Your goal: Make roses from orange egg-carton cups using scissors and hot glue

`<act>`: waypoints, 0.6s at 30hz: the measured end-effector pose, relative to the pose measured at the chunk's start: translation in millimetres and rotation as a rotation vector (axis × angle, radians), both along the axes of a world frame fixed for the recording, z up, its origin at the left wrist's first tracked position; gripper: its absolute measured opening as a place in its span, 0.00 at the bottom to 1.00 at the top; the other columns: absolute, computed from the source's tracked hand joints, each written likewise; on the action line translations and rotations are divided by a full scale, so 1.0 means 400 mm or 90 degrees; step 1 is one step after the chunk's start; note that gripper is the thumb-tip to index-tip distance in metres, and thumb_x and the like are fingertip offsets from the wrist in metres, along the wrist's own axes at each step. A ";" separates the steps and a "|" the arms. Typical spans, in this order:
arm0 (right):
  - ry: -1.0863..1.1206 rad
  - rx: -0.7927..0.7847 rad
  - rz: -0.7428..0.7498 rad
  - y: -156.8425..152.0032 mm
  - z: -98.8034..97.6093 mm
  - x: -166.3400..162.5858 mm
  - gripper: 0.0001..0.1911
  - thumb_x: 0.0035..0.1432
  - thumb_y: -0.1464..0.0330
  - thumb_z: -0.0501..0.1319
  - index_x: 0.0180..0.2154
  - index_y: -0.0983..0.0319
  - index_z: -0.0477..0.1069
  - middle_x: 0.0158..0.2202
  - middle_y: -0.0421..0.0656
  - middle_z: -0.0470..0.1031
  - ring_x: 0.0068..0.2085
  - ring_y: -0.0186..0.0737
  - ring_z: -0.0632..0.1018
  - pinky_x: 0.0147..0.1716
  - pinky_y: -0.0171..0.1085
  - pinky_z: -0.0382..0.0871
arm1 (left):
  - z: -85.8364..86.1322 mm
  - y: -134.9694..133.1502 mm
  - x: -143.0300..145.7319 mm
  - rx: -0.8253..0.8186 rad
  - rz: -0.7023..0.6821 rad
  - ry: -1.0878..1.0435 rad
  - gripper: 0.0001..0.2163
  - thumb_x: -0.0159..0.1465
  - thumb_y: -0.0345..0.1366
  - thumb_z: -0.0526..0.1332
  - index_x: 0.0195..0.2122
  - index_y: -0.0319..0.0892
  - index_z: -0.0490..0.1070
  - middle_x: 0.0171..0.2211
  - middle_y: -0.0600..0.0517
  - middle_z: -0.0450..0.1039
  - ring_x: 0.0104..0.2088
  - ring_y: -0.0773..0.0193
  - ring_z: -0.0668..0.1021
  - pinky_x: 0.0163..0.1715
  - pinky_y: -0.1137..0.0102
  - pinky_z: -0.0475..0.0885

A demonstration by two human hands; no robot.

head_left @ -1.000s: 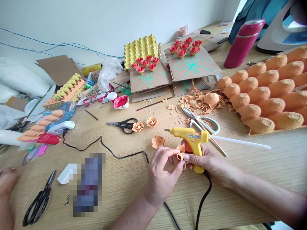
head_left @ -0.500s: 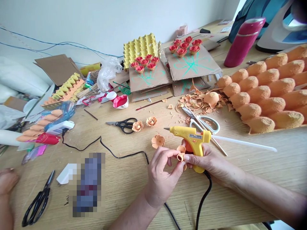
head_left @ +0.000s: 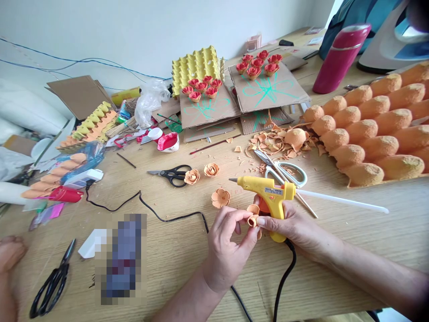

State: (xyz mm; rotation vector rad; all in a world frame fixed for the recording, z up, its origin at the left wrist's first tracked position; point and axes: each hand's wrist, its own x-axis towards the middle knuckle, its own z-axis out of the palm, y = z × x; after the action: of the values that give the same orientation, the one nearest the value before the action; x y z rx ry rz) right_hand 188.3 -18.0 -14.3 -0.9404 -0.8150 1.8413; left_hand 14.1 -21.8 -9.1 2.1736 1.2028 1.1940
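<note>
In the head view, your left hand (head_left: 226, 243) has its thumb and fingers pinched nearly closed on the rolled centre of an orange egg-carton flower (head_left: 253, 221), which sits right at your fingertips. Your right hand (head_left: 298, 228) is wrapped around the handle of the yellow hot-glue gun (head_left: 275, 197), its thumb also pressing against the flower, so both grips are filled. The flower lies just below the gun's body; the nozzle points left, over the table (head_left: 181, 264). Near your left hand, an open orange flower (head_left: 220, 197) rests on the wood. Farther back, a small white cup (head_left: 172, 149) holds red paint (head_left: 167, 141). On your right, the orange egg tray (head_left: 365, 134) has its domed bottoms facing up. The magenta tumbler (head_left: 340, 62) is capped, its contents hidden.
</note>
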 end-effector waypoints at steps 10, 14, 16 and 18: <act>-0.012 -0.002 0.007 0.001 0.004 -0.003 0.20 0.47 0.56 0.76 0.35 0.59 0.73 0.33 0.39 0.73 0.33 0.38 0.73 0.35 0.37 0.68 | -0.005 0.000 0.004 -0.001 -0.003 -0.008 0.07 0.63 0.27 0.65 0.42 0.43 0.73 0.31 0.54 0.71 0.27 0.68 0.71 0.32 0.72 0.73; -0.011 -0.005 0.005 0.000 0.000 -0.001 0.20 0.46 0.57 0.76 0.35 0.60 0.73 0.33 0.39 0.73 0.33 0.37 0.72 0.35 0.37 0.67 | -0.008 -0.001 0.003 0.001 -0.002 -0.003 0.07 0.63 0.27 0.65 0.42 0.42 0.73 0.31 0.54 0.71 0.27 0.68 0.71 0.32 0.71 0.73; -0.009 -0.009 0.004 -0.001 -0.002 -0.001 0.20 0.47 0.58 0.76 0.36 0.60 0.73 0.33 0.39 0.73 0.33 0.37 0.72 0.35 0.37 0.66 | -0.008 -0.002 0.002 -0.001 -0.002 0.001 0.07 0.63 0.27 0.65 0.41 0.42 0.73 0.31 0.54 0.71 0.27 0.67 0.71 0.32 0.71 0.73; -0.011 -0.013 0.003 -0.003 -0.003 0.000 0.19 0.47 0.58 0.76 0.36 0.60 0.73 0.33 0.39 0.73 0.34 0.37 0.72 0.35 0.37 0.66 | -0.008 -0.002 0.002 -0.001 -0.002 0.007 0.07 0.63 0.27 0.65 0.41 0.42 0.72 0.31 0.54 0.71 0.27 0.67 0.71 0.32 0.71 0.73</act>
State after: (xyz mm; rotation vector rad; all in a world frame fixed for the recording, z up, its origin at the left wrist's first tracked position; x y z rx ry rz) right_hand 188.2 -19.1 -15.5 -0.9693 -0.8115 1.8516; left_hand 14.9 -22.6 -12.2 2.1824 1.2035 1.1807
